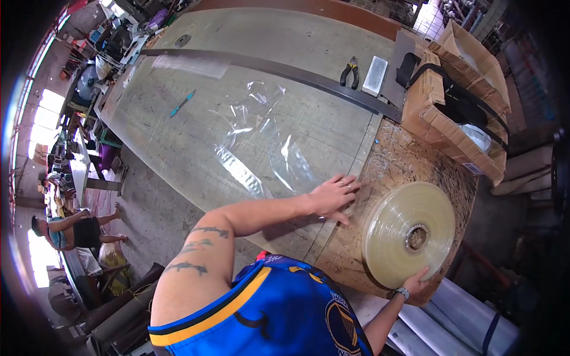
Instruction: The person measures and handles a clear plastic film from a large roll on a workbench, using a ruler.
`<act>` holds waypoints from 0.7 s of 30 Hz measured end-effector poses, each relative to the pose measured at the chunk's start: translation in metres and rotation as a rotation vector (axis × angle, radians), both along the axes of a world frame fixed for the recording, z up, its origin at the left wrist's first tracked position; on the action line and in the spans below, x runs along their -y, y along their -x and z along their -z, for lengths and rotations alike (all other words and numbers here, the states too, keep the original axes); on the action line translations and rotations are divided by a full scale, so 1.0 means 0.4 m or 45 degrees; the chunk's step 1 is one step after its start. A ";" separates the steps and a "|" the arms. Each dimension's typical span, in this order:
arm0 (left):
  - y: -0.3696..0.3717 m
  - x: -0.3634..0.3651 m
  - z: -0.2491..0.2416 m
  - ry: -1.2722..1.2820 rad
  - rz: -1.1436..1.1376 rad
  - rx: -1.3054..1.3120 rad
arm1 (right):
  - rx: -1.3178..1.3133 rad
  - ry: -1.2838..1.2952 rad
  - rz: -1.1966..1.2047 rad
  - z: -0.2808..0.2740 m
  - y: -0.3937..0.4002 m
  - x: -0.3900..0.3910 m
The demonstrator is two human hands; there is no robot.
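Observation:
My left hand (333,197) lies flat with its fingers spread, over the line where the clear-covered tabletop (196,136) meets a bare wooden board. Just left of it, crumpled sheets of clear plastic film (291,160) lie on the tabletop. At the lower right, my right hand (415,282) grips the near rim of a large pale yellow roll of clear plastic strip (392,237). The roll rests on its side on the board, its round core hole facing up. Some of my right fingers are hidden by the roll's edge.
Staples or scraps litter the wooden board (392,157). Further back are a long dark metal straightedge (285,72), pliers (350,72), a whitish block (375,76), a blue cutter (182,104) and an open cardboard box (445,130). Another person (83,230) stands at far left.

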State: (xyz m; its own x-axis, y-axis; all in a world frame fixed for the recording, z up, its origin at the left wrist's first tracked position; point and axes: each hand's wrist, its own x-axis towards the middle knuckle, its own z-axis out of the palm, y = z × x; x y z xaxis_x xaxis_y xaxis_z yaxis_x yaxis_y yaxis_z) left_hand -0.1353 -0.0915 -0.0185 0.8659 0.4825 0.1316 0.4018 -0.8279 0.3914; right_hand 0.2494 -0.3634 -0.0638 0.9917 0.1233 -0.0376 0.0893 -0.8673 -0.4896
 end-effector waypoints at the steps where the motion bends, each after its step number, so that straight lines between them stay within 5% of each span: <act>1: 0.040 0.012 0.024 -0.026 0.039 0.046 | -0.016 -0.007 0.006 0.004 -0.009 -0.004; 4: 0.090 0.023 0.037 -0.033 0.042 0.106 | 0.257 -0.059 -0.212 0.102 -0.102 0.046; 7: 0.129 -0.001 0.082 0.009 0.072 0.059 | 0.001 0.094 -0.020 -0.014 -0.013 -0.012; 10: 0.199 -0.031 0.060 0.019 0.089 0.053 | -0.035 -0.105 -0.075 0.069 -0.089 0.017; 11: 0.234 -0.035 0.025 0.055 0.098 0.076 | -0.104 0.094 0.013 0.029 -0.069 0.004; 16: 0.372 -0.090 0.020 0.034 0.265 0.116 | -0.091 0.081 -0.149 0.008 -0.045 0.018; 21: 0.429 -0.153 0.002 0.090 0.344 0.029 | -0.015 0.069 -0.183 0.106 -0.084 0.120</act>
State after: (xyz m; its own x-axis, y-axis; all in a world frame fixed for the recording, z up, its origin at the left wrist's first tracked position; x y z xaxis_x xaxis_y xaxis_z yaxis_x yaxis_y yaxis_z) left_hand -0.3069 -0.0304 -0.0193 0.9617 0.2433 0.1266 0.1607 -0.8741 0.4584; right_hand 0.2832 -0.4112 -0.1062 0.9633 0.2619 -0.0596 0.2093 -0.8711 -0.4442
